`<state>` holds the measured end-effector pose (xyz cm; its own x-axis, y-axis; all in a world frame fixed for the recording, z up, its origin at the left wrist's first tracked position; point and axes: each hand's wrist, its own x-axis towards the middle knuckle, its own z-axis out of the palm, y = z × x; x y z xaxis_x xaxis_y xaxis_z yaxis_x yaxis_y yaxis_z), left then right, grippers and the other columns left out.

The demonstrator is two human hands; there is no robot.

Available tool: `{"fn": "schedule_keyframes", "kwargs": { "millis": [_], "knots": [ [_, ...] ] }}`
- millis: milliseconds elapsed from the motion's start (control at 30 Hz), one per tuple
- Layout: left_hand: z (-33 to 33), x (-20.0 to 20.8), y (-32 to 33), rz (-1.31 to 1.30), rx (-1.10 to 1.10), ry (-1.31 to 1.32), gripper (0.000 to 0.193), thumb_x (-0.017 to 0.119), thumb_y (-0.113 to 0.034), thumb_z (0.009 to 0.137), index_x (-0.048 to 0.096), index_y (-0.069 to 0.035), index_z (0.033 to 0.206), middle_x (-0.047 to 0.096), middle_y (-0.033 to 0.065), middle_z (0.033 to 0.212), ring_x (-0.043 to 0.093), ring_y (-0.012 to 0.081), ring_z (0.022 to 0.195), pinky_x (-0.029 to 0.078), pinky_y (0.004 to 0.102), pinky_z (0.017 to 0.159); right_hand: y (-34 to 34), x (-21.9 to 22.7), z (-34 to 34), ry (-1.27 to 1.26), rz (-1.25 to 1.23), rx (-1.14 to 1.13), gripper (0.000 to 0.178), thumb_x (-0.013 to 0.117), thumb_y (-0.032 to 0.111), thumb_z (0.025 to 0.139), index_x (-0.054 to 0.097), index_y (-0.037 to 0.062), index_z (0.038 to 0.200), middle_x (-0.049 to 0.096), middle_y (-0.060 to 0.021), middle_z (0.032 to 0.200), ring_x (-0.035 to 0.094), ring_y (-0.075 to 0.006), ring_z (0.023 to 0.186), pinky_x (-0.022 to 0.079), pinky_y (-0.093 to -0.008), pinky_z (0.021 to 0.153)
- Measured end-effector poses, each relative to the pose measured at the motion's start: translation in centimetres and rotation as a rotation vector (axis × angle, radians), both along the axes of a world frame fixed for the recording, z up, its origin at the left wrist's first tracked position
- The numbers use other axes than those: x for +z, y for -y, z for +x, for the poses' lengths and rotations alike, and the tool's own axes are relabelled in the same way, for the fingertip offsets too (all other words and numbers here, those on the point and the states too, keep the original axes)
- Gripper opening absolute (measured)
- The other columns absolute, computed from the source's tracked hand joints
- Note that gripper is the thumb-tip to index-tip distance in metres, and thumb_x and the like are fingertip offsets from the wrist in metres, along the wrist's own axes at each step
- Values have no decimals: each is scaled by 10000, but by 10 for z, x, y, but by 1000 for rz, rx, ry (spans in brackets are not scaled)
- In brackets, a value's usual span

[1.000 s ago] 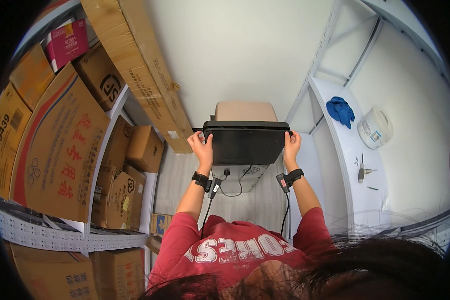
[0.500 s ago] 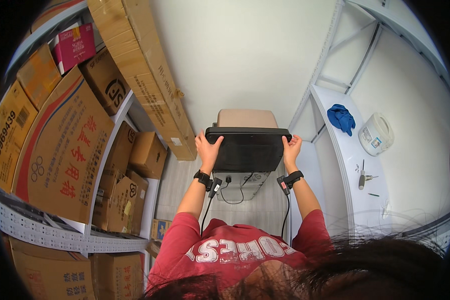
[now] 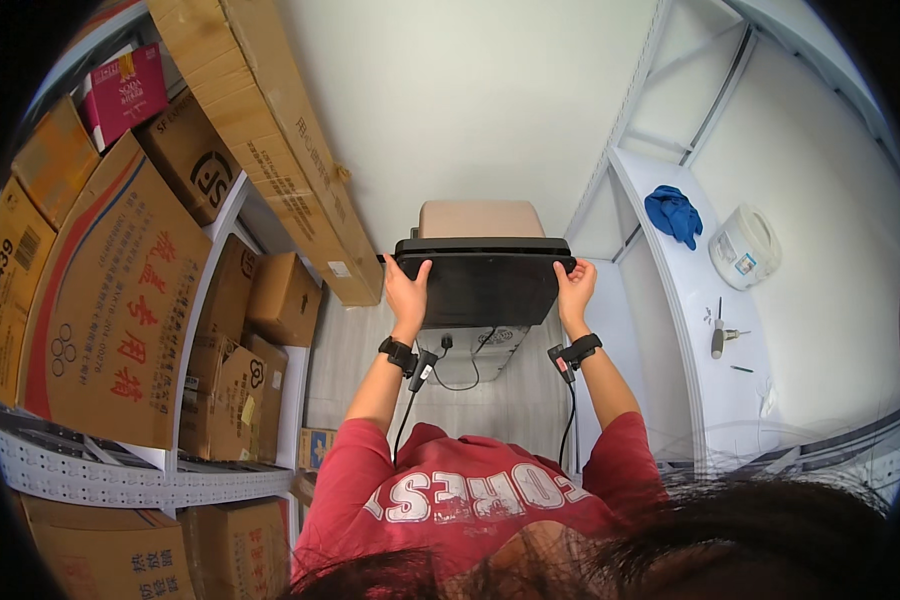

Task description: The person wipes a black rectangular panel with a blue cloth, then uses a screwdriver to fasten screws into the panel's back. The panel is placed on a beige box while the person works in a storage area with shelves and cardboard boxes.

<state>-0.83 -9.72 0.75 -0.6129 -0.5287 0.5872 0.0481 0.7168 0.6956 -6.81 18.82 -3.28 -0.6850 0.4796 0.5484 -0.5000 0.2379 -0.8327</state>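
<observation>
A black rectangular panel point(image 3: 485, 292) with a thick raised rim stands in front of me, one flat face toward me. My left hand point(image 3: 406, 295) grips its upper left corner, thumb on the near face. At the upper right corner my right hand point(image 3: 575, 292) grips in the same way, with fingers wrapped over the edge. Behind the panel shows the top of a beige, rounded thing point(image 3: 480, 218). Below it is a pale boxy unit point(image 3: 495, 350), with a black cord point(image 3: 460, 387) looping down its near side. The panel hides whatever joins these things.
Shelves with cardboard boxes point(image 3: 120, 290) fill the left. A tall carton point(image 3: 270, 150) leans against the wall. On the right-hand shelf point(image 3: 670, 330) lie a blue cloth point(image 3: 674, 215), a white tub point(image 3: 745, 248) and a grey-handled screwdriver point(image 3: 718, 340). Black cables hang from both wristbands.
The whole view has shifted slightly, so most things sit a little higher and further left. The panel's tilt has changed a little, and both hands still grip its corners.
</observation>
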Motion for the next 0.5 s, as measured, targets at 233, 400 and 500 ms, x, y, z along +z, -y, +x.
{"fn": "schedule_keyframes", "kwargs": {
  "millis": [233, 400, 500],
  "knots": [
    [6, 1, 1, 43, -14, 61, 872, 679, -451, 762, 323, 136, 1300, 497, 328, 1188, 519, 419, 1085, 433, 411, 907, 0, -8, 0, -54, -41, 21, 414, 774, 171, 722, 515, 4, 999, 466, -55, 907, 443, -123, 709, 423, -256, 685],
    [7, 2, 0, 70, -34, 90, 865, 684, -436, 763, 324, 141, 1297, 493, 324, 1198, 510, 412, 1101, 426, 404, 921, -5, -16, -3, -82, -82, 51, 413, 778, 162, 716, 516, 6, 995, 471, -45, 885, 441, -116, 698, 420, -252, 683],
    [6, 0, 5, 48, -19, 58, 862, 683, -448, 760, 339, 137, 1291, 503, 324, 1185, 519, 410, 1093, 426, 403, 920, 1, -14, -3, -71, -89, 50, 412, 778, 161, 714, 517, 7, 992, 474, -43, 875, 443, -116, 693, 419, -255, 683]
  ]
}}
